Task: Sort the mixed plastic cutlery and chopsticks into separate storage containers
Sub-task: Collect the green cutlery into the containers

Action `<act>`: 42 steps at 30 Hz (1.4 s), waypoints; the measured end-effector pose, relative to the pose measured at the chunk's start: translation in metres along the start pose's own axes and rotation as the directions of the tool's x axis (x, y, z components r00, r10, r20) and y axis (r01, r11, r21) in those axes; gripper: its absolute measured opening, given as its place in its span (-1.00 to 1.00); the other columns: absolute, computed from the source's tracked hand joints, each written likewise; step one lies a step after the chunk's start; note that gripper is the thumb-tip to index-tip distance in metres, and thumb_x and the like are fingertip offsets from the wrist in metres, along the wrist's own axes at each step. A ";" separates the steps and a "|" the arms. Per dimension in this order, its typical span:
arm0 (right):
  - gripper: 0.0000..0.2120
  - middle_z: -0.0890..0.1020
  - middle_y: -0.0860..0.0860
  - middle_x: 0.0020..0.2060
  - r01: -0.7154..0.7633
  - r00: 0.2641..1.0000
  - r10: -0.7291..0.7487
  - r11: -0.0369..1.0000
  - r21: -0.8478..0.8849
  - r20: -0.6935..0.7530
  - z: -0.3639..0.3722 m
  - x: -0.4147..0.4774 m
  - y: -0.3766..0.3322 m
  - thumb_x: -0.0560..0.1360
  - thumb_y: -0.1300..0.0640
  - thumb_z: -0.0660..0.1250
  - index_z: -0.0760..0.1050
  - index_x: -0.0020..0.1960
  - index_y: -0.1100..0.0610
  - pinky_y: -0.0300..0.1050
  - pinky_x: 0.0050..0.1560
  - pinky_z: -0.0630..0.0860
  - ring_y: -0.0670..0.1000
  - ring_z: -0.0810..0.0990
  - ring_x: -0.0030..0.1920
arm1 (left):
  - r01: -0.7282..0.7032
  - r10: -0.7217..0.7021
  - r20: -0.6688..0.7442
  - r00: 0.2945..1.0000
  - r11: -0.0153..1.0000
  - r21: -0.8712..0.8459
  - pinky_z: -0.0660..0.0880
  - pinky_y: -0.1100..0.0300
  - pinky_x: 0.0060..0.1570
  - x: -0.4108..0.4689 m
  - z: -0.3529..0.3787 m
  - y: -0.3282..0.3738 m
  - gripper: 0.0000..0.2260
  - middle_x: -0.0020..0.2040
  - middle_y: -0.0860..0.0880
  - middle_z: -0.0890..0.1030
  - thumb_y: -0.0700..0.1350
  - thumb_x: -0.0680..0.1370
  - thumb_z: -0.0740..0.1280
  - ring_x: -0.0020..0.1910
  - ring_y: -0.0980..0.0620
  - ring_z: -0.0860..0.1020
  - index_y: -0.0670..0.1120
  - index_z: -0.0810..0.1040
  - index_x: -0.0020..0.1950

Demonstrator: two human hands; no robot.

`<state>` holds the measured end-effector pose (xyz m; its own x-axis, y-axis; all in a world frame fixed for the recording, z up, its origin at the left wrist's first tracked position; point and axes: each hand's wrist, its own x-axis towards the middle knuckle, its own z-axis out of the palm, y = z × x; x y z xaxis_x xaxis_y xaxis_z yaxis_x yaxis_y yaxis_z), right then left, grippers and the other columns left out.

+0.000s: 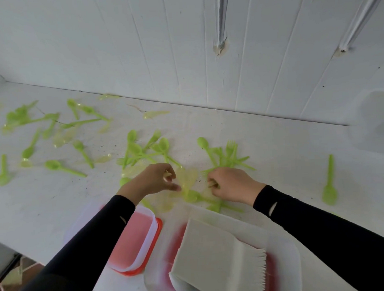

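Across the white surface [275, 155] we see green spoons [53, 165] and green forks [230, 148] scattered loose. Most lie to the left and in a heap near the middle, and one lone spoon [330, 183] lies well apart on the right. Pale yellow see-through cutlery [188, 178] lies among them, the nearest pieces between our two hands.

Our left hand [155, 180] hovers over that central heap, its fingers [169, 168] curled against the thumb and pinching a pale yellow piece [166, 174]. Our right hand [232, 185] sits just beside the fork heap, knuckles up. Its fingers [211, 180] are bent in tight on a pale sliver [213, 184], and we cannot tell what kind of piece it is.

Nearer to us stand two clear containers. The left container [153, 219] rests on an orange-red lid [160, 226] under our left forearm. The right container [286, 257] holds a white folded sheet [213, 254] with a fringed edge. Both arms wear black sleeves [322, 223].
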<state>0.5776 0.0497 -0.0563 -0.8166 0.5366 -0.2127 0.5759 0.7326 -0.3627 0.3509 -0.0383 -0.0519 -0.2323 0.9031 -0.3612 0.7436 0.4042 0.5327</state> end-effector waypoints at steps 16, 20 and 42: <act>-0.77 0.61 0.01 -0.02 0.094 0.994 -0.102 0.987 0.128 0.050 -0.009 0.021 -0.059 0.54 0.03 0.21 0.46 0.15 0.10 -0.08 -0.14 0.46 0.09 0.57 -0.04 | 0.093 -0.116 -0.084 0.990 0.967 -0.238 0.52 0.18 -0.23 -0.004 -0.027 0.000 -0.84 -0.10 -0.11 0.57 -0.23 0.66 0.07 -0.22 -0.04 0.57 -0.11 0.40 0.17; -0.69 0.59 0.02 0.04 -0.167 0.984 0.174 0.975 0.144 -0.042 -0.022 0.037 -0.045 0.55 -0.02 0.17 0.44 0.18 0.13 -0.06 -0.05 0.52 0.09 0.58 0.02 | 0.118 -0.153 -0.285 0.946 0.983 -0.139 0.49 0.09 -0.20 0.005 -0.017 -0.002 -0.82 -0.08 -0.13 0.55 -0.06 0.65 0.22 -0.15 -0.15 0.54 -0.17 0.46 0.14; -0.87 0.67 0.04 -0.17 -0.153 0.933 0.327 0.738 0.657 -0.151 -0.048 0.022 -0.015 0.48 0.15 0.34 0.51 0.01 0.17 -0.23 -0.36 0.38 -0.05 0.51 -0.29 | -0.162 -0.145 -0.341 0.929 0.667 -0.727 0.44 0.27 -0.22 -0.006 -0.042 -0.015 -0.88 -0.20 0.04 0.57 -0.13 0.59 0.36 -0.27 0.13 0.46 -0.12 0.62 0.08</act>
<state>0.5523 0.0708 -0.0117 -0.5673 0.8037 -0.1797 0.5243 0.1842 -0.8314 0.3147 -0.0438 -0.0250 -0.5376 0.8294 -0.1520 0.0778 0.2284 0.9705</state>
